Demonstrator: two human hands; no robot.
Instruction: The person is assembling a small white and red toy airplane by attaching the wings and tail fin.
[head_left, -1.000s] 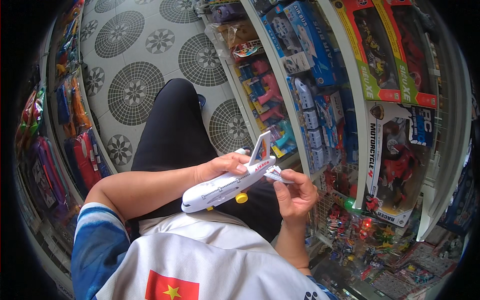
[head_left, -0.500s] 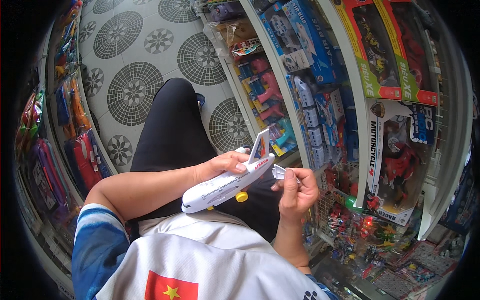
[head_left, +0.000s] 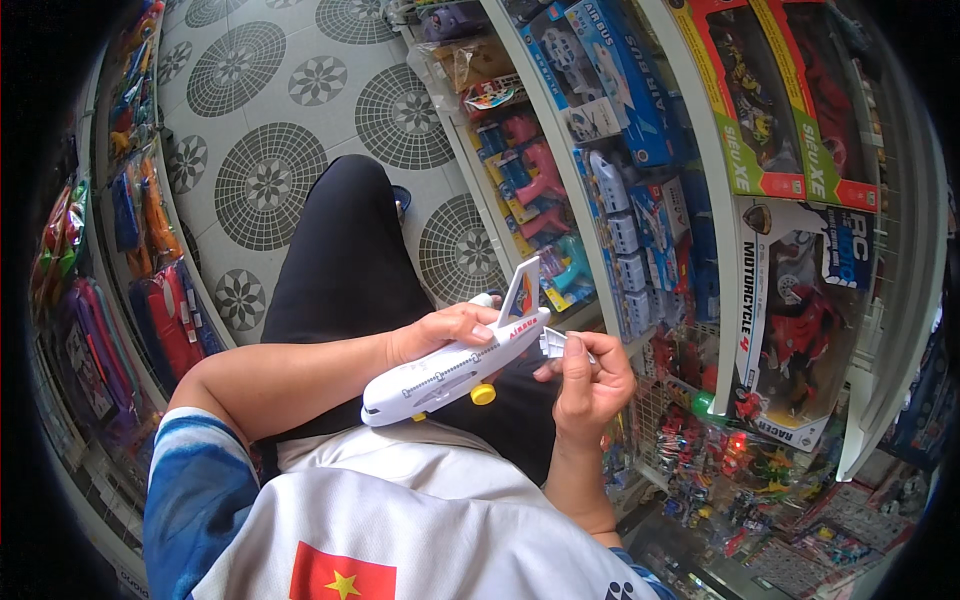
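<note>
Left hand [head_left: 445, 330] gripping white toy airplane [head_left: 455, 365], yellow wheels, right hand [head_left: 590, 380] pinching its tailplane [head_left: 553, 343]

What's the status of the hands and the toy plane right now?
Left hand grips the white toy plane over its fuselage. Right hand pinches the tail piece. Nothing in the way.

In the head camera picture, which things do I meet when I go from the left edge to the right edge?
Hanging toys on the left rack → left hand → toy airplane → right hand → boxed toy motorcycle on the right shelf.
</note>
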